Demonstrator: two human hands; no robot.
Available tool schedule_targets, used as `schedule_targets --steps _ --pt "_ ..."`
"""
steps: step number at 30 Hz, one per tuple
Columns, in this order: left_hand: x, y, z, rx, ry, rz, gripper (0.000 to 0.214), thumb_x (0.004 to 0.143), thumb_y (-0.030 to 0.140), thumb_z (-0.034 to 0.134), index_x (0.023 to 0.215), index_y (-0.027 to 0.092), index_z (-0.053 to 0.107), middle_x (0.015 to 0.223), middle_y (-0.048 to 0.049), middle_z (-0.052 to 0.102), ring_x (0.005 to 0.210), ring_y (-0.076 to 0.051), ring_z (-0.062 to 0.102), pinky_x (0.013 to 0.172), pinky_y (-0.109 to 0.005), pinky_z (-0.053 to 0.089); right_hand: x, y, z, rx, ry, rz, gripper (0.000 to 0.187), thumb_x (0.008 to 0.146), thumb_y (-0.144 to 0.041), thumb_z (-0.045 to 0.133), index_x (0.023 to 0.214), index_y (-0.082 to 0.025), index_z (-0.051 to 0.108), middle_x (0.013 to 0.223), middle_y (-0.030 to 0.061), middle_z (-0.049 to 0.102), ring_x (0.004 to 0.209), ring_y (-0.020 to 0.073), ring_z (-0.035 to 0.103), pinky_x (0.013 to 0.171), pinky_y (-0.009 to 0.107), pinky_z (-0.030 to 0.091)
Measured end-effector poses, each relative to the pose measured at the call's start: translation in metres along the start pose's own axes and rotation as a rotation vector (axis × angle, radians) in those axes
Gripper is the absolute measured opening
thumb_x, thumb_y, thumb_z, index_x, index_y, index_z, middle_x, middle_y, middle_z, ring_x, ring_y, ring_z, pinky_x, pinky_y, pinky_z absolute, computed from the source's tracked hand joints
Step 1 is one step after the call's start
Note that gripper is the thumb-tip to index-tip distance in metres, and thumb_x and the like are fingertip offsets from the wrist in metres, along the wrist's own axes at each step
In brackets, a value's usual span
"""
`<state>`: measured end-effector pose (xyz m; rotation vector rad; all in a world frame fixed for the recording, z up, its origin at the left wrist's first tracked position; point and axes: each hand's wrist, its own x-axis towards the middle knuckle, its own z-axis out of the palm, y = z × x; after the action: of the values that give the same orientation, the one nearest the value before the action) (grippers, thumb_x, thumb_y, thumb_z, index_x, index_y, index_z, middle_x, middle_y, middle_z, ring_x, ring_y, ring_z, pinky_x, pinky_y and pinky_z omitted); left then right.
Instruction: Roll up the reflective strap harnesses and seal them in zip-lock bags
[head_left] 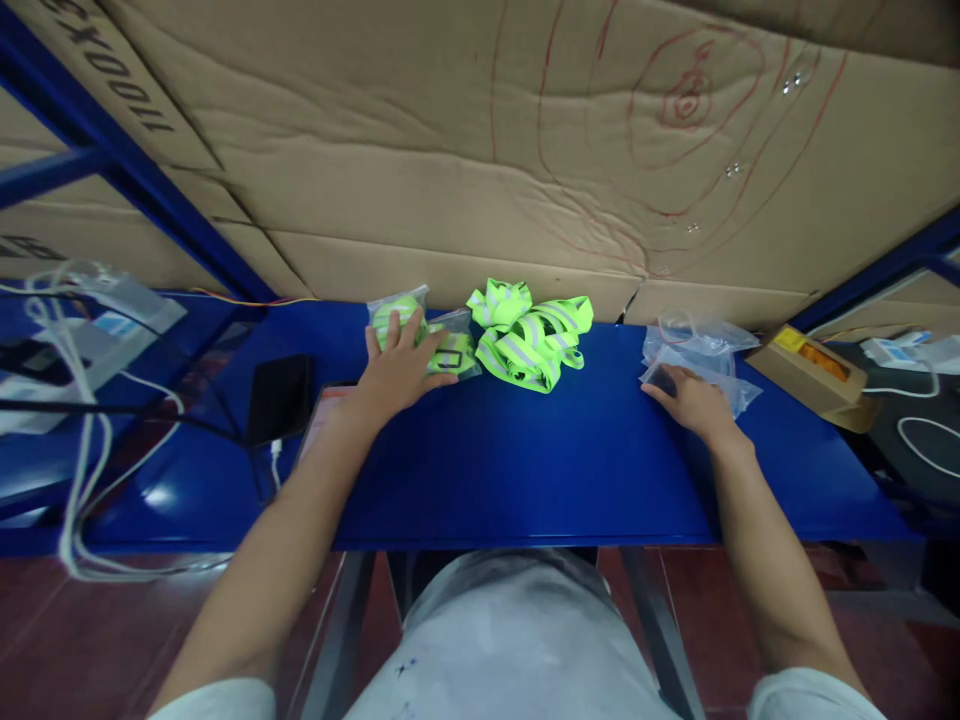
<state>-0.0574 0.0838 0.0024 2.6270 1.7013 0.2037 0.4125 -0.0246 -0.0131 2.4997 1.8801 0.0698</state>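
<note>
With fingers spread, my left hand point(401, 370) rests on two clear bags holding neon-yellow reflective straps. One bagged strap point(401, 318) shows behind the fingers, and another bagged strap point(456, 352) shows a dark buckle beside the thumb. Just right of them lies a loose heap of neon-yellow reflective straps point(529, 340) with silver stripes. My right hand point(694, 400) is at a small pile of clear plastic bags point(701, 345), its thumb and fingers closed on the near left edge of a bag. The fingertips are partly hidden by the hand.
A blue table point(540, 460) backs onto a cardboard wall point(390, 180). On the left are a black phone point(279, 400) on a white cable, a second phone point(326, 410) under my forearm, and tangled white cables point(75, 420). An open cardboard box point(810, 375) stands at right.
</note>
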Motion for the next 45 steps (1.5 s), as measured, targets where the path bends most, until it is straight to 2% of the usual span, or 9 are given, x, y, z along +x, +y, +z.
schedule_targets --steps 8,11,15,19,25,32,38,41,45 --pt "-0.029 0.047 -0.009 -0.376 0.152 0.245 0.062 0.103 0.044 0.062 0.159 0.022 0.049 0.17 -0.0201 0.038 0.16 -0.039 0.035 0.131 -0.066 0.025 -0.043 -0.054 -0.056 0.317 0.517 -0.142 0.047 0.109 -0.048 0.041 0.119 -0.018 0.076 0.105 0.0155 0.081 0.085 0.0285 0.076 0.073 0.037 0.052" --pt "-0.031 0.071 -0.017 -0.92 0.101 0.407 0.074 0.096 0.05 0.072 0.161 0.026 0.044 0.163 -0.0155 0.05 0.148 -0.03 0.052 0.121 -0.046 0.047 -0.059 -0.092 -0.078 0.881 0.384 -0.298 0.04 0.107 -0.054 0.051 0.103 -0.023 0.076 0.083 0.0054 0.077 0.069 0.0188 0.069 0.067 0.031 0.053" --pt "-0.022 0.093 -0.014 -1.429 -0.164 0.309 0.049 0.091 0.056 0.076 0.124 0.019 0.074 0.116 -0.0114 0.078 0.1 -0.021 0.073 0.081 -0.029 0.059 -0.053 -0.138 -0.075 1.117 0.15 -0.407 0.046 0.1 -0.064 0.058 0.097 -0.022 0.076 0.08 0.0018 0.073 0.068 0.0156 0.062 0.062 0.028 0.048" --pt "-0.015 0.093 0.0 -1.619 -0.372 0.029 0.045 0.077 0.055 0.088 0.093 0.014 0.078 0.078 -0.0034 0.074 0.06 -0.011 0.062 0.055 -0.022 0.049 -0.041 -0.156 -0.047 1.191 -0.049 -0.361 0.055 0.092 -0.076 0.06 0.09 -0.022 0.072 0.066 -0.0003 0.061 0.06 0.0154 0.053 0.057 0.029 0.043" --pt "-0.008 0.075 0.007 -1.664 -0.328 -0.081 0.048 0.078 0.061 0.082 0.092 0.018 0.065 0.081 -0.0022 0.072 0.055 -0.012 0.064 0.044 -0.021 0.042 -0.04 -0.152 -0.027 1.26 -0.215 -0.414 0.053 0.09 -0.071 0.067 0.118 -0.026 0.071 0.091 0.0028 0.073 0.082 0.0198 0.066 0.074 0.032 0.053" --pt "-0.015 0.079 0.01 -1.426 -0.121 0.042 0.038 0.088 0.055 0.075 0.087 0.018 0.066 0.079 -0.0033 0.07 0.068 -0.016 0.066 0.064 -0.029 0.055 -0.017 -0.084 -0.05 1.004 -0.457 -0.457 0.049 0.086 -0.064 0.074 0.111 -0.022 0.071 0.088 0.0024 0.072 0.075 0.0181 0.066 0.07 0.031 0.055" --pt "-0.006 0.088 0.008 -0.488 0.296 0.291 0.042 0.1 0.03 0.064 0.141 0.021 0.064 0.154 -0.0174 0.057 0.144 -0.037 0.052 0.121 -0.054 0.041 0.015 0.008 -0.043 0.649 0.047 0.146 0.068 0.089 -0.063 0.061 0.138 -0.016 0.063 0.12 0.021 0.073 0.109 0.0377 0.07 0.097 0.053 0.057" --pt "0.015 0.093 0.005 -0.154 0.261 0.365 0.079 0.094 0.037 0.075 0.163 0.02 0.041 0.172 -0.0208 0.034 0.158 -0.043 0.035 0.126 -0.058 0.035 0.023 0.003 -0.035 0.445 0.33 0.226 0.078 0.092 -0.055 0.056 0.154 -0.009 0.048 0.151 0.0307 0.053 0.142 0.0496 0.051 0.116 0.069 0.04" --pt "0.04 0.103 0.006 -0.089 0.21 0.334 0.081 0.091 0.037 0.079 0.162 0.02 0.044 0.172 -0.0227 0.032 0.159 -0.045 0.032 0.124 -0.062 0.038 0.02 -0.05 -0.029 0.351 0.392 -0.043 0.067 0.099 -0.048 0.049 0.157 -0.014 0.047 0.159 0.0182 0.052 0.151 0.0341 0.045 0.128 0.049 0.036"
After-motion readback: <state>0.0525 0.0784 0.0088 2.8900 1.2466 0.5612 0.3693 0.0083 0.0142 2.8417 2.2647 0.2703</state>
